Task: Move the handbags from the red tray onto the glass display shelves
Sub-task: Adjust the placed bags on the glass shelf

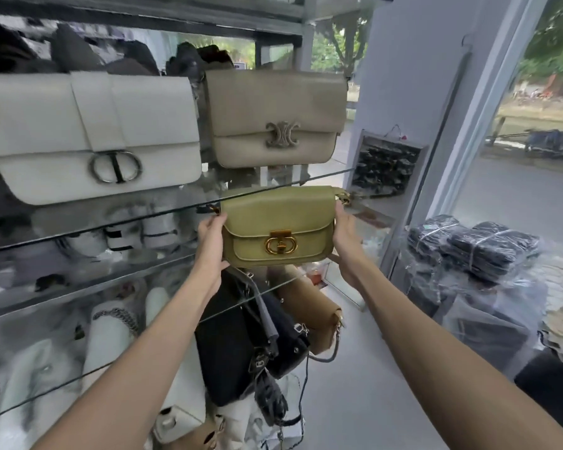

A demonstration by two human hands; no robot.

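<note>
An olive-green handbag with a gold clasp hangs in the air in front of the glass display shelf, its top level with the shelf's front edge. My left hand grips its left side and my right hand grips its right side. On that shelf stand a white handbag at the left and a beige handbag at the right. The red tray is out of sight.
Lower glass shelves hold pale bags and chains. Below the olive bag lie a black bag and a tan bag on the floor area. Plastic-wrapped dark bundles sit at the right by a window. A white pillar stands behind.
</note>
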